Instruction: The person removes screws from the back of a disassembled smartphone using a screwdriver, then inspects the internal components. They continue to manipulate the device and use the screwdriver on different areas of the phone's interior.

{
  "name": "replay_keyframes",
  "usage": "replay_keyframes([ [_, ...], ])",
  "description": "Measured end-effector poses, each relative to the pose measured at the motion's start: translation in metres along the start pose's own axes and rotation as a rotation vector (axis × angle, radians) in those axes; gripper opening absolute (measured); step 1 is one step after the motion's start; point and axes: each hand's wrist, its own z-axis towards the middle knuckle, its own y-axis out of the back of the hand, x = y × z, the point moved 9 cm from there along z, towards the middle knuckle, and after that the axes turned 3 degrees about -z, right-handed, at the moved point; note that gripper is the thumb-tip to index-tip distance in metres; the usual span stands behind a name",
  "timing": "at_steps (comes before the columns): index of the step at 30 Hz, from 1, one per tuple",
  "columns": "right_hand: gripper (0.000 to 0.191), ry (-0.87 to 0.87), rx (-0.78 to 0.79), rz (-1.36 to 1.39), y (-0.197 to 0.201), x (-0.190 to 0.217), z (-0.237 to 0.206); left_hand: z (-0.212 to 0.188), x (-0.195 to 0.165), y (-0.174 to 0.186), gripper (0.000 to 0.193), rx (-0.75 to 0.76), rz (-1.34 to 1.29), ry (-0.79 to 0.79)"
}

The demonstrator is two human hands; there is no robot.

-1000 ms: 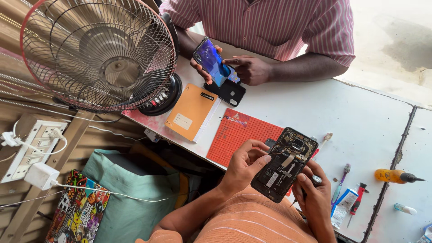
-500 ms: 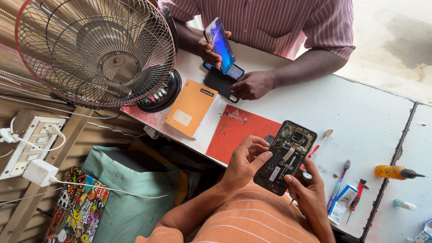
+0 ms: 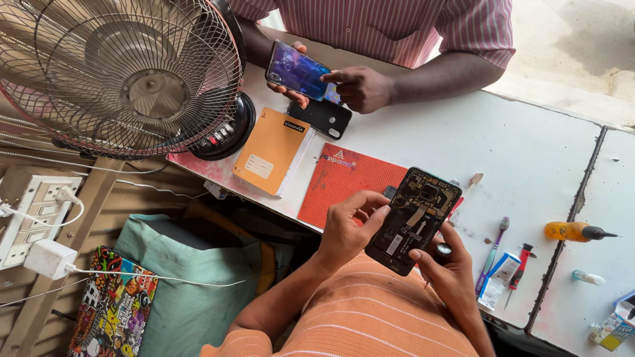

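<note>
My left hand [image 3: 350,228] grips the left edge of an opened black phone [image 3: 413,218] with its back off and its circuit board showing. It is held tilted over the near table edge. My right hand [image 3: 453,274] supports the phone's lower corner with the thumb and holds a small screwdriver [image 3: 443,250] with a round cap. Under the phone lies a red work mat [image 3: 340,182]. Across the white table [image 3: 529,165], another person's hands hold a blue phone [image 3: 297,69] above a black phone case [image 3: 322,118].
A wire-caged table fan [image 3: 132,79] stands at the left, with an orange notebook [image 3: 271,152] beside it. A toothbrush [image 3: 493,251], a red screwdriver [image 3: 519,264] and an orange tool [image 3: 575,231] lie at the right. Below are a power strip [image 3: 33,205] and a green bag [image 3: 192,277].
The other person has turned the blue phone flat and now touches it with both hands. My hands stay on the opened phone, and the view has drawn closer.
</note>
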Motion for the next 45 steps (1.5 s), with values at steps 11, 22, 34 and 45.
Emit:
replay_keyframes([
  [11,0.073,0.012,0.003,-0.076,-0.002,0.001,0.001,0.008,-0.004,0.003,0.018,0.003,0.026,0.096],
  [22,0.073,-0.018,-0.056,-0.096,0.006,-0.001,0.000,0.011,-0.005,-0.008,0.015,0.045,0.102,-0.030],
  [34,0.058,-0.044,-0.023,0.078,0.008,0.001,-0.005,0.003,0.020,-0.022,0.017,0.184,-0.286,0.152],
  [45,0.056,-0.051,-0.016,0.146,0.004,-0.013,-0.009,0.001,0.019,-0.017,0.012,0.169,-0.233,0.120],
])
